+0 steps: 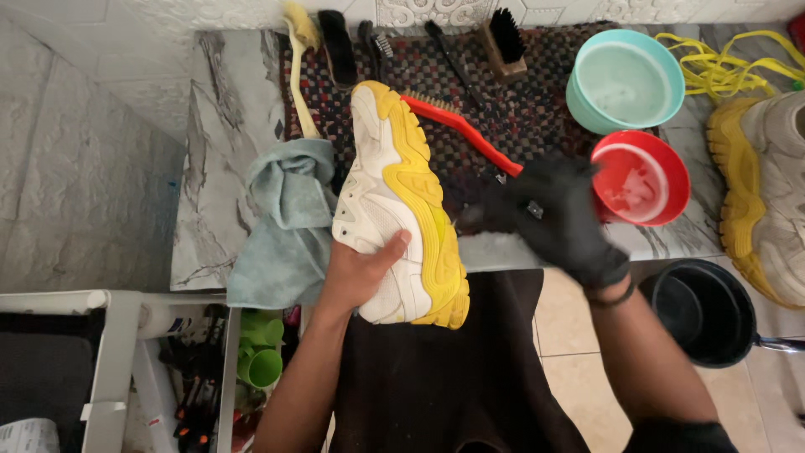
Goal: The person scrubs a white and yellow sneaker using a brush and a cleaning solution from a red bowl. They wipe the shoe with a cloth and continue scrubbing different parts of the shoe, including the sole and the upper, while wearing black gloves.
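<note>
A white and yellow shoe (401,201) is held on its side over the counter edge (201,168), gripped by the bare left hand (356,273) with the thumb across the upper. The gloved right hand (558,218) is blurred beside the red bowl (641,178); whether anything is gripped cannot be told. Cleaning of the shoe is judged under way. A red brush (457,130) lies behind it, apparently untouched.
</note>
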